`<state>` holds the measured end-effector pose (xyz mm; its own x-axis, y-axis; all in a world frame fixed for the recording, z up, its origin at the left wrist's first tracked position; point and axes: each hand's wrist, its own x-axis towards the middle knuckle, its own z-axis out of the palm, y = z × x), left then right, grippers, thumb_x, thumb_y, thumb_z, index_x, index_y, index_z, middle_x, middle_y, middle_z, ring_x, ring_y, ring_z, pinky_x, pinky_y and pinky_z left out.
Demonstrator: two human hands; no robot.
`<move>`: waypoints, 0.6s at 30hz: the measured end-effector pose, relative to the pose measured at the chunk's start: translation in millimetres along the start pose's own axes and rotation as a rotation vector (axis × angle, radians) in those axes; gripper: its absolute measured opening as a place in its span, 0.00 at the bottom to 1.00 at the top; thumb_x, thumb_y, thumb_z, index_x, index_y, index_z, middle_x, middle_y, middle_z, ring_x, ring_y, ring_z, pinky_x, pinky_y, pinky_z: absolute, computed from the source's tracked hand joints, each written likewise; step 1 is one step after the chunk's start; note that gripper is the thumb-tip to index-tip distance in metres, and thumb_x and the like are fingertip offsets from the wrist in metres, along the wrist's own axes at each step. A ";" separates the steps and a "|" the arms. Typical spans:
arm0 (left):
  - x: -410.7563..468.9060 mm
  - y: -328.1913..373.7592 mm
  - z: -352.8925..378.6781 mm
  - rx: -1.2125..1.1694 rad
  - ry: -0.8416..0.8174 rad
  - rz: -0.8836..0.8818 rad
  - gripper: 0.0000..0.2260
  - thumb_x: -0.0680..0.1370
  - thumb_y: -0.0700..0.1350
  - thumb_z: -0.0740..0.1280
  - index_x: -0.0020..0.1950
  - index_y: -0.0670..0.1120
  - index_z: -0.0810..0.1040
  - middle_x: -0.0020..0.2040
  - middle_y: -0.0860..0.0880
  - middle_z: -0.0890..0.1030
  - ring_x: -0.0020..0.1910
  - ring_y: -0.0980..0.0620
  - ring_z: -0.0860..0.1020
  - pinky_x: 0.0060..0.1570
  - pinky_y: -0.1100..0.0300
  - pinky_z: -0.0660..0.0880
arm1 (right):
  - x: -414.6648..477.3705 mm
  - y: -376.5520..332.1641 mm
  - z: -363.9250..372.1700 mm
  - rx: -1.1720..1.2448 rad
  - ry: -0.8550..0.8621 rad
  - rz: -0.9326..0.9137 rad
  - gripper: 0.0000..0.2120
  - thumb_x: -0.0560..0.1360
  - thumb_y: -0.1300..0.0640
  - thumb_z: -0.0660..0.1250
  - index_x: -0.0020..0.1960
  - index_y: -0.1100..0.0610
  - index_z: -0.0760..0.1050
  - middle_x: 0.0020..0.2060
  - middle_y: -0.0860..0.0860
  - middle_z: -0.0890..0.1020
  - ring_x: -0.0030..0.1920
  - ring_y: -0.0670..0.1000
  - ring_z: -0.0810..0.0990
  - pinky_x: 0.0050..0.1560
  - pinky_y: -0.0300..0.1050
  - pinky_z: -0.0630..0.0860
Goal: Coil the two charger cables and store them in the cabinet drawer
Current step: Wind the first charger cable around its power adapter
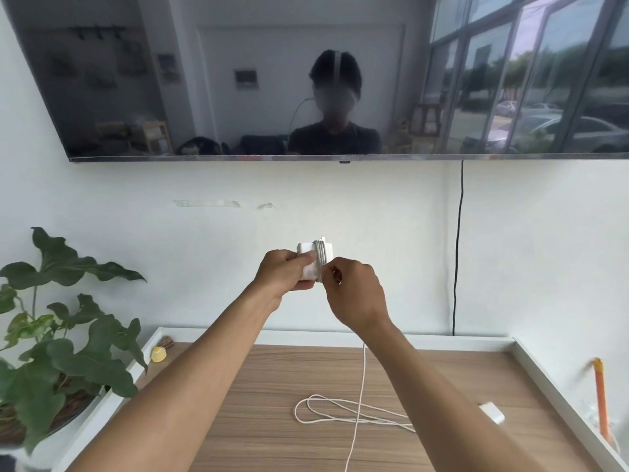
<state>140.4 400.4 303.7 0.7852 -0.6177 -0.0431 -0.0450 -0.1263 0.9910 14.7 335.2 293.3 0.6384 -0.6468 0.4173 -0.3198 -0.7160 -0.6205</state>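
Note:
My left hand (284,270) grips a white charger brick (311,255), held up in front of the wall. Several turns of its white cable are wound around the brick. My right hand (354,291) pinches that cable (361,386) right beside the brick; the free length hangs down from under my right wrist past the cabinet top. A second white cable (326,408) lies in loose loops on the wooden cabinet top (258,420), running to a small white adapter (492,412) at the right. No drawer is in view.
A leafy potted plant (68,338) stands at the left edge. A small yellow object (158,354) sits at the back left corner. An orange-handled tool (600,393) leans at the right rim. A wall-mounted TV (306,80) hangs above, with a black cord (457,247) running down the wall.

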 end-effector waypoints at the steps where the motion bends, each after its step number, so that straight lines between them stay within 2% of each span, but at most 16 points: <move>1: 0.1 0.8 0.9 -0.061 0.000 -0.028 0.11 0.77 0.45 0.70 0.48 0.36 0.80 0.48 0.40 0.84 0.39 0.46 0.84 0.42 0.59 0.83 | -1.7 0.1 3.0 0.034 0.021 0.002 0.11 0.78 0.54 0.58 0.45 0.55 0.77 0.35 0.50 0.79 0.34 0.54 0.74 0.33 0.43 0.68; 3: 1.7 2.0 0.9 -0.157 0.016 -0.064 0.10 0.76 0.45 0.70 0.46 0.36 0.80 0.47 0.39 0.83 0.39 0.45 0.84 0.42 0.57 0.83 | -4.7 1.5 8.9 0.085 0.051 0.005 0.10 0.78 0.54 0.59 0.44 0.55 0.77 0.32 0.48 0.77 0.32 0.53 0.73 0.33 0.43 0.68; 8: 4.6 6.7 -6.0 -0.271 0.003 -0.101 0.11 0.77 0.44 0.70 0.51 0.35 0.79 0.43 0.42 0.82 0.36 0.46 0.83 0.40 0.57 0.83 | -14.4 12.0 29.5 0.214 0.051 0.034 0.11 0.79 0.55 0.60 0.38 0.50 0.73 0.26 0.45 0.73 0.28 0.47 0.70 0.32 0.44 0.67; 12: -0.6 6.0 -8.2 -0.316 -0.069 -0.104 0.10 0.78 0.42 0.68 0.51 0.35 0.79 0.43 0.41 0.81 0.38 0.45 0.83 0.36 0.59 0.83 | -12.6 21.4 40.9 0.288 0.078 0.039 0.12 0.79 0.55 0.61 0.37 0.51 0.72 0.25 0.46 0.72 0.27 0.48 0.68 0.31 0.44 0.66; 15: -3.2 3.5 -10.8 -0.313 -0.126 -0.089 0.11 0.78 0.41 0.68 0.54 0.34 0.78 0.46 0.39 0.82 0.40 0.43 0.83 0.37 0.59 0.83 | -10.6 27.8 44.8 0.299 0.049 0.047 0.11 0.79 0.53 0.61 0.39 0.52 0.76 0.28 0.46 0.75 0.30 0.52 0.73 0.33 0.46 0.70; 16: -3.8 2.8 -11.8 -0.309 -0.146 -0.082 0.11 0.78 0.41 0.67 0.55 0.34 0.78 0.47 0.39 0.82 0.40 0.44 0.84 0.39 0.59 0.83 | -10.3 30.6 45.6 0.310 0.033 0.056 0.10 0.79 0.53 0.61 0.42 0.53 0.78 0.29 0.47 0.77 0.32 0.52 0.76 0.35 0.45 0.72; 18: -4.5 1.3 -13.4 -0.315 -0.193 -0.070 0.12 0.79 0.42 0.67 0.56 0.34 0.78 0.47 0.39 0.83 0.40 0.44 0.84 0.42 0.58 0.83 | -10.4 36.3 47.6 0.356 0.006 0.081 0.11 0.80 0.53 0.61 0.45 0.55 0.81 0.30 0.48 0.79 0.33 0.48 0.78 0.34 0.34 0.71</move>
<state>145.2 413.4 306.9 0.6476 -0.7546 -0.1057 0.2204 0.0527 0.9740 29.8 328.5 234.9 0.6163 -0.6998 0.3612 -0.1047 -0.5274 -0.8431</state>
